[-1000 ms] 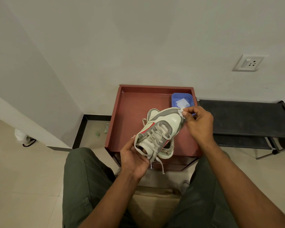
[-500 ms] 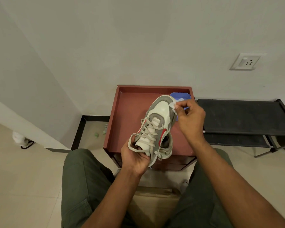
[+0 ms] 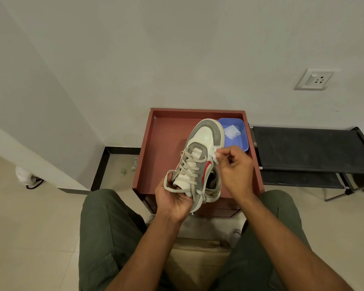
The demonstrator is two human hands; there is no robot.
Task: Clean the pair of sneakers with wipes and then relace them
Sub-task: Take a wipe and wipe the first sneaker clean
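Note:
A white and grey sneaker with a red side mark is held above the red-brown table, toe pointing away from me. My left hand grips it at the heel and collar. My right hand pinches a small white wipe against the shoe's right side, near the midfoot. The second sneaker lies on the table under the first, mostly hidden. Grey laces are threaded through the held shoe.
A blue tray with white wipes sits at the table's back right corner. A black low rack stands to the right. The wall is close behind the table. My knees flank a cardboard box on the floor.
The sneaker swung from lying sideways to pointing its toe away. My right hand drew the wipe back from the toe along the right side toward the midfoot.

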